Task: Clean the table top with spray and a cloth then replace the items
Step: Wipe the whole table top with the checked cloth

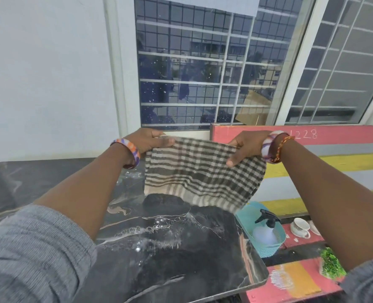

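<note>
The left hand (147, 141) and right hand (245, 147) each pinch a top corner of the cloth (200, 171), which hangs spread between and below them.

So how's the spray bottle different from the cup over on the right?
The spray bottle sits inside the blue basket; the cup sits on the pink bench. The bottle is cloudy plastic with a black trigger; the cup is white and tilted. Neither is on the table.
</note>
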`<state>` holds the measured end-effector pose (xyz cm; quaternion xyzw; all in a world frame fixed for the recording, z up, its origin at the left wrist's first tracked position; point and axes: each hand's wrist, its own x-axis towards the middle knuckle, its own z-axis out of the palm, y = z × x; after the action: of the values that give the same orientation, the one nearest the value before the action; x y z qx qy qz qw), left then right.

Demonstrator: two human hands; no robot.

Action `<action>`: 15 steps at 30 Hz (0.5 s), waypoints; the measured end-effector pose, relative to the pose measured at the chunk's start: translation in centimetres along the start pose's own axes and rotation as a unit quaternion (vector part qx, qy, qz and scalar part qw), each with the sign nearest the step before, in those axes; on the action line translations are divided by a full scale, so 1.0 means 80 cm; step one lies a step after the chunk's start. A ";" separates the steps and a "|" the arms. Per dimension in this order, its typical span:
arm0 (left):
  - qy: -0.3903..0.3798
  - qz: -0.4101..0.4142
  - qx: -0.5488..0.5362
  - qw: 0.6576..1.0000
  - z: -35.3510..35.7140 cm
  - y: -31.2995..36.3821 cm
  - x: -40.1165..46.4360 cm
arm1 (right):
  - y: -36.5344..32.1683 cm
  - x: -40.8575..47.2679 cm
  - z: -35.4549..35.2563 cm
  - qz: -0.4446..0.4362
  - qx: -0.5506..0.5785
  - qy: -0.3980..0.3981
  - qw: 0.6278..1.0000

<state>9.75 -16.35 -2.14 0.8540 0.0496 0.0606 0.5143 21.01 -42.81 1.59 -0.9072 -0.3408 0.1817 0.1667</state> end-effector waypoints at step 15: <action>-0.133 -0.023 -0.077 0.988 0.053 0.012 -0.029 | 0.028 0.075 0.103 0.099 0.198 0.326 0.919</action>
<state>8.14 -20.81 -3.37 0.8108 -0.0046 -0.0620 0.5820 22.83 -38.85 -7.88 -0.8939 -0.1326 -0.0452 0.4258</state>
